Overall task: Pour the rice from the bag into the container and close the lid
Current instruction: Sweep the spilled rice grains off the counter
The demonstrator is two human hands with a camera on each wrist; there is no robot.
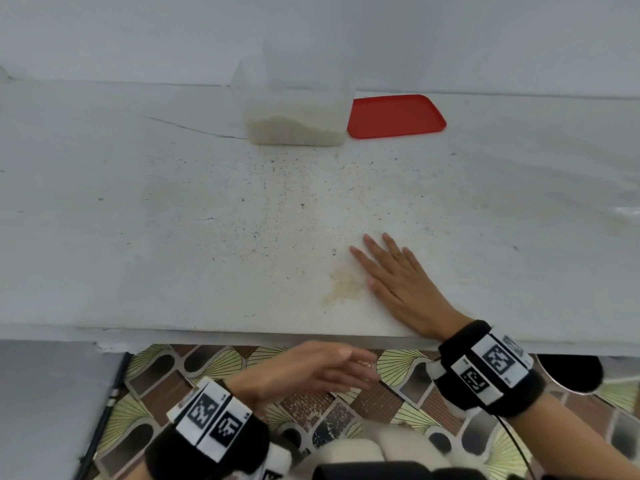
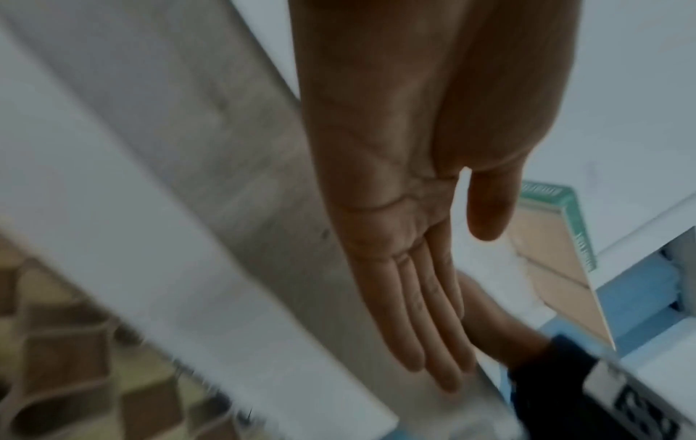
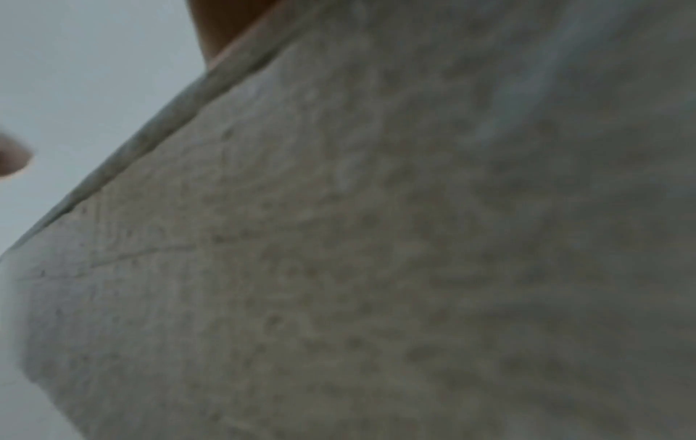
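Clear plastic container (image 1: pixel 295 109) part-filled with white rice sits at 12 o'clock on the grey speckled counter (image 1: pixel 173 220), uncovered; flat red plastic lid (image 1: pixel 396 116) touches its 3 o'clock side. Right hand (image 1: pixel 398 282) lies flat on the counter at 5 o'clock, fingers spread, holding nothing. Left hand (image 1: pixel 304 370) hangs below the counter edge at 6 o'clock, fingers straight, empty

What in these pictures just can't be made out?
- Rice bag: in no view.
- Container top rim: head view, clear plastic fades into the wall.
- Right hand fingers: right wrist view, blurred counter fills it.
- Left hand: head view, motion blur hides any grains.
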